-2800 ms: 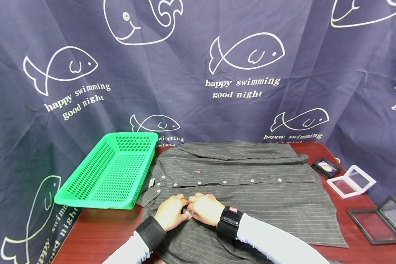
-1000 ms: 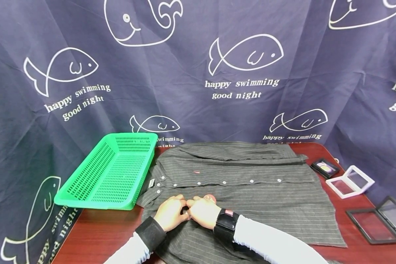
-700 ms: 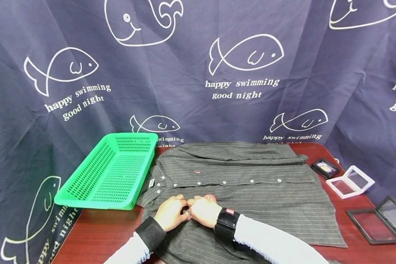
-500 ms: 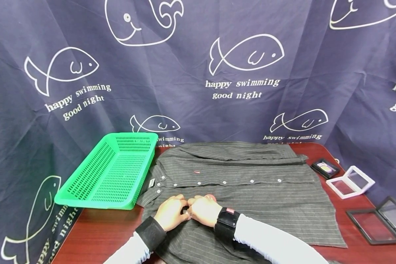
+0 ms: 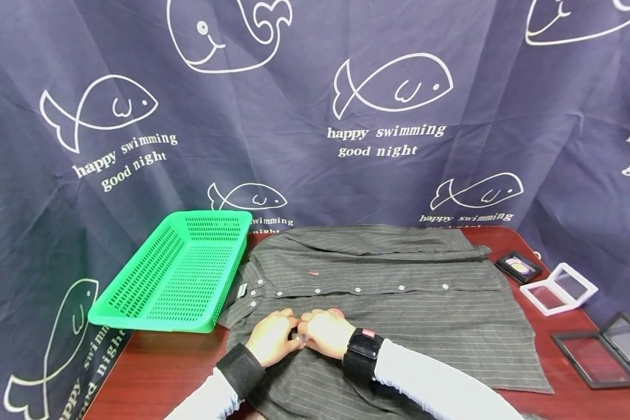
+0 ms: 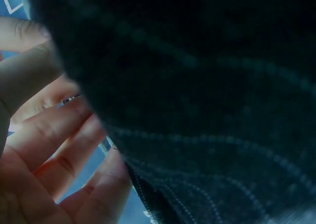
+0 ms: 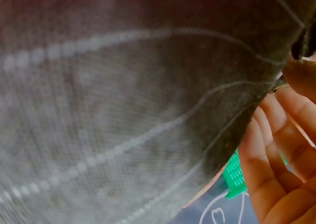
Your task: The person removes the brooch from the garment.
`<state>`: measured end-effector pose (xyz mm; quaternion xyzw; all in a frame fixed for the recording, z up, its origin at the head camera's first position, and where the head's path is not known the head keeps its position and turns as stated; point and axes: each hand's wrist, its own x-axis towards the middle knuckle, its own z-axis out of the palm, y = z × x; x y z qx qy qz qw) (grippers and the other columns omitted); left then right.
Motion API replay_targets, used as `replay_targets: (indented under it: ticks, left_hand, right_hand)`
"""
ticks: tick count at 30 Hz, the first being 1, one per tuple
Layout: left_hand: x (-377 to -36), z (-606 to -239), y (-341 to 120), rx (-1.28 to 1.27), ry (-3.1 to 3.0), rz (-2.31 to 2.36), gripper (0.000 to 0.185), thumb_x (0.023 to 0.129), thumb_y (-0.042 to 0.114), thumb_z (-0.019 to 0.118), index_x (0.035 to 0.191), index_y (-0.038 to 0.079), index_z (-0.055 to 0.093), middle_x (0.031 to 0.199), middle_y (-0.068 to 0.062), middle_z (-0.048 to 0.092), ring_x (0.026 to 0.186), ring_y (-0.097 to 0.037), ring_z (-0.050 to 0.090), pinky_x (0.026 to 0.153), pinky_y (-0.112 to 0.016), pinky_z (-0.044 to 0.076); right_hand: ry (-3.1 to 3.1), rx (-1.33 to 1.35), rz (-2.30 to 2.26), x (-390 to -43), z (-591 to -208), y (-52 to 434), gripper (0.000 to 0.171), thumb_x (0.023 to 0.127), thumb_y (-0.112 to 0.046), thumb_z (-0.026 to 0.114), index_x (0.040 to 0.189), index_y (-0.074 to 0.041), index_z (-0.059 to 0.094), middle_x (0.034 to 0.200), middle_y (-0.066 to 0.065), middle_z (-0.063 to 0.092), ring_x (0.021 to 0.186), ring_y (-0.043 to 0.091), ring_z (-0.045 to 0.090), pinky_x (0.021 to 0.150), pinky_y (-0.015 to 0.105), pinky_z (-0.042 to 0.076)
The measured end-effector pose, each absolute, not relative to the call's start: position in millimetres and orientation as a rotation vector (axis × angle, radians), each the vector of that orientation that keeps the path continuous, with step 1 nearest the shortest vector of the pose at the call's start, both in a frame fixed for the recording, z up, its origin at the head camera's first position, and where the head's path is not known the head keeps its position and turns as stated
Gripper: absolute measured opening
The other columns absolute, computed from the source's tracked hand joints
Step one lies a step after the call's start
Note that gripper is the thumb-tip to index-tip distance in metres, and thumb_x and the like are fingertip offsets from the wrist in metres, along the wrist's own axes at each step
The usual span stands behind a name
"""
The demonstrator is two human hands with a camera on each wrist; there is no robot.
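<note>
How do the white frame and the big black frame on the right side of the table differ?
The white frame is smaller and lies farther back; the black frame is larger and nearer the table's front edge. Colours differ: white against black. Both lie opened, with clear panels, apart from the shirt.

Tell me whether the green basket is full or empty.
Empty: the basket shows only its bare perforated floor and walls, nothing inside.
</note>
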<state>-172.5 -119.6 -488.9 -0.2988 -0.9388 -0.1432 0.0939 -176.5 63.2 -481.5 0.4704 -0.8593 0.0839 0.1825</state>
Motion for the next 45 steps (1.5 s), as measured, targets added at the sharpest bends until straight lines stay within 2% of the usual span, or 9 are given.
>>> replay_targets:
  ticks: [5, 11, 18, 22, 30, 36, 45]
  left_hand:
    - [-173.5, -488.7, -120.2, -0.889, -2.805, -0.43, 0.021, 0.073, 0.03, 0.083, 0.088, 0.019, 0.075, 0.076, 0.009, 0.053, 0.07, -0.013, 0.054, 0.062, -0.027, 0.047]
    - [-174.7, -488.3, -121.5, -0.909, -2.833, -0.429, 0.027, 0.07, 0.029, 0.085, 0.093, 0.017, 0.075, 0.08, 0.008, 0.057, 0.074, -0.014, 0.057, 0.065, -0.027, 0.048]
    - [-177.9, -484.6, -123.7, -0.941, -2.861, -0.471, 0.031, 0.072, 0.029, 0.084, 0.098, 0.014, 0.076, 0.084, 0.005, 0.062, 0.075, -0.012, 0.057, 0.067, -0.026, 0.049]
    - [-181.3, -482.7, -125.9, -0.968, -2.88, -0.511, 0.032, 0.073, 0.029, 0.083, 0.099, 0.012, 0.077, 0.087, 0.005, 0.064, 0.078, -0.012, 0.061, 0.07, -0.027, 0.051]
    - [-185.2, -483.0, -128.3, -1.006, -2.879, -0.556, 0.032, 0.076, 0.031, 0.081, 0.102, 0.013, 0.077, 0.088, 0.006, 0.065, 0.079, -0.011, 0.062, 0.07, -0.025, 0.051]
    - [-186.6, -484.0, -129.0, -1.009, -2.885, -0.577, 0.033, 0.077, 0.03, 0.081, 0.104, 0.012, 0.076, 0.091, 0.005, 0.067, 0.083, -0.012, 0.063, 0.073, -0.026, 0.051]
    - [-187.4, -487.1, -131.5, -1.008, -2.869, -0.654, 0.031, 0.079, 0.03, 0.08, 0.102, 0.011, 0.075, 0.094, 0.002, 0.069, 0.087, -0.013, 0.064, 0.077, -0.028, 0.052]
  right_hand:
    - [-2.435, 1.321, 0.228, -176.3, -481.0, 64.3, 0.017, 0.072, -0.021, 0.081, 0.078, -0.018, 0.065, 0.078, -0.007, 0.06, 0.07, 0.011, 0.059, 0.063, 0.021, 0.046]
    - [-2.493, 1.279, 0.18, -176.3, -477.7, 68.5, 0.018, 0.073, -0.024, 0.081, 0.076, -0.018, 0.064, 0.074, -0.007, 0.057, 0.066, 0.011, 0.057, 0.054, 0.022, 0.045]
    - [-2.483, 1.329, 0.168, -178.4, -475.4, 74.9, 0.02, 0.073, -0.02, 0.081, 0.071, -0.018, 0.061, 0.073, -0.007, 0.054, 0.067, 0.011, 0.057, 0.061, 0.024, 0.046]
    - [-2.474, 1.312, 0.095, -176.7, -477.4, 74.0, 0.018, 0.073, -0.022, 0.08, 0.073, -0.019, 0.062, 0.075, -0.007, 0.056, 0.068, 0.011, 0.058, 0.057, 0.024, 0.046]
    - [-2.495, 1.192, -0.104, -170.9, -480.5, 66.3, 0.014, 0.075, -0.026, 0.077, 0.079, -0.02, 0.065, 0.079, -0.007, 0.058, 0.068, 0.01, 0.056, 0.048, 0.024, 0.036]
    - [-2.413, 1.207, -0.195, -172.1, -484.2, 66.2, 0.009, 0.078, -0.025, 0.073, 0.078, -0.022, 0.065, 0.079, -0.009, 0.058, 0.066, 0.009, 0.053, 0.05, 0.021, 0.034]
    - [-2.361, 1.202, -0.164, -172.0, -484.5, 69.3, 0.01, 0.079, -0.027, 0.073, 0.076, -0.022, 0.064, 0.078, -0.01, 0.057, 0.068, 0.008, 0.054, 0.05, 0.021, 0.036]
